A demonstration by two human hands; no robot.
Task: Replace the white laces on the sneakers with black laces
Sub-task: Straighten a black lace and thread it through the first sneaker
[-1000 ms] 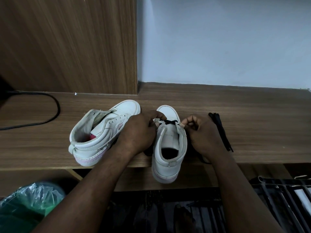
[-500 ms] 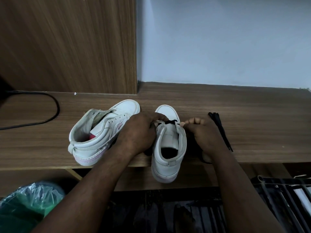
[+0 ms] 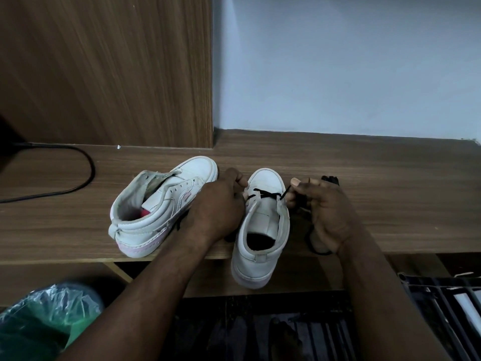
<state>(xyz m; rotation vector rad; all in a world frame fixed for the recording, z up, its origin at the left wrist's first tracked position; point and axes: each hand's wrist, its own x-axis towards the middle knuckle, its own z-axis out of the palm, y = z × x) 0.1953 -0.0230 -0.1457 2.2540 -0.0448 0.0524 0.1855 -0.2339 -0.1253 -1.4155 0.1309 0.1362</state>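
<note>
The right hand (image 3: 325, 212) is pinching the black lace (image 3: 265, 195); the left hand (image 3: 218, 207) is gripping the sneaker (image 3: 263, 230). Lacing is just starting.

The right hand (image 3: 326, 214) has drawn away from the sneaker (image 3: 263, 225) toward the right. Its fingertips (image 3: 296, 183), which a second ago sat against the right eyelet row, now stand just clear of it. A short taut piece of the black lace (image 3: 266, 195) runs from the eyelet up to the pinch between thumb and fingers, and the thumb has lifted and points up. In moving over, the hand has covered most of the spare lace (image 3: 330, 179) lying beyond its knuckles, so only the far end shows. The left hand (image 3: 217, 207) has pulled its fingers (image 3: 238, 178) back a little from the toe, and the lace crossing between the two sets of fingers is now plain to see.
</note>
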